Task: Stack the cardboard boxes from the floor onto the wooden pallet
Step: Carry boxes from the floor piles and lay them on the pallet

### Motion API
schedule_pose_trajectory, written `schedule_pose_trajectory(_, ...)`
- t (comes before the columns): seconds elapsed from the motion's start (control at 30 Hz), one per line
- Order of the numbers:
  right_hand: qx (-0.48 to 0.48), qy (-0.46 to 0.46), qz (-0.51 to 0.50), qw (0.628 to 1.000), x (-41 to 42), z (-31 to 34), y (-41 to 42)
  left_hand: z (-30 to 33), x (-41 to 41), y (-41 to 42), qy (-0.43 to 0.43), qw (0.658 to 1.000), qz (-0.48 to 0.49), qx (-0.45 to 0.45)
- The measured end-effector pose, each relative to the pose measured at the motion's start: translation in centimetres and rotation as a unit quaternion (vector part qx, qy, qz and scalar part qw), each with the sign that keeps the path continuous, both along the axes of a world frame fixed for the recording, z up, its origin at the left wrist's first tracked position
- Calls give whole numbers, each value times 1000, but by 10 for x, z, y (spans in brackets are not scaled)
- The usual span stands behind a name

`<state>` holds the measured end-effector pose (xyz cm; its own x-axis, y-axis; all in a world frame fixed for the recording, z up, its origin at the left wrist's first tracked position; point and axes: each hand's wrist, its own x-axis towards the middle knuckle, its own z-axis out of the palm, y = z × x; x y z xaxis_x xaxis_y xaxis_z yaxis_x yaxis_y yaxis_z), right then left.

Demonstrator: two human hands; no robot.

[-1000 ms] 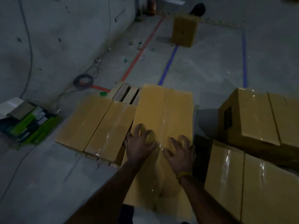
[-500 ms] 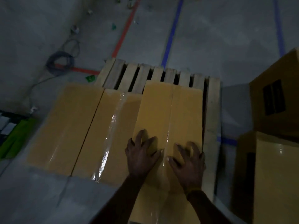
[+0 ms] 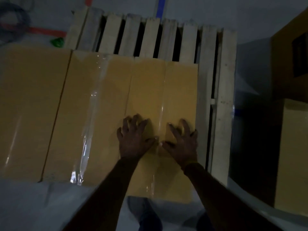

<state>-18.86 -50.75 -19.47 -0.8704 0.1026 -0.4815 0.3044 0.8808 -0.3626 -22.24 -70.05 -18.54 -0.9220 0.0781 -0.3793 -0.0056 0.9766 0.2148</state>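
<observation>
The box [image 3: 160, 100] lies on the pallet [image 3: 225, 97] near its right edge, touching the left box [image 3: 66, 105]. Left hand [image 3: 133, 140] and right hand [image 3: 181, 144] press it with spread fingers, gripping nothing. I think it needs pushing further in.

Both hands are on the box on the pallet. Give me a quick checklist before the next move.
1. Both hands flat on the box top: left hand and right hand spread on the right box: ok.
2. Right box against the left box: sides appear to meet, no visible gap: ok.
3. Box fully on the pallet: near end overhangs toward the person: not ok.
4. Free slats behind and to the right: ok.
5. Boxes to the right still off the pallet: not ok.
6. Box underside seated flat: cannot tell.
</observation>
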Motion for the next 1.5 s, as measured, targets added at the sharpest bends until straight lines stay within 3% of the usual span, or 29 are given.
schedule_pose_trajectory(0.1,18,-26,58,998,8,-23,8,-18,7,-3,-76,997,-10,-13)
schedule_pose_trajectory(0.33,11,-60,64,996,3,-7,11,-2,1,20,-121,992,32,-33)
schedule_pose_trajectory(0.53,-1,-32,35,999,16,17,48,22,16,76,-93,994,60,1)
schedule_pose_trajectory(0.93,-7,13,-9,1000,93,69,211,80,98,253,-49,992,67,93)
schedule_pose_trajectory(1.5,88,-21,-190,978,209,83,437,66,184,431,-89,988,-32,123)
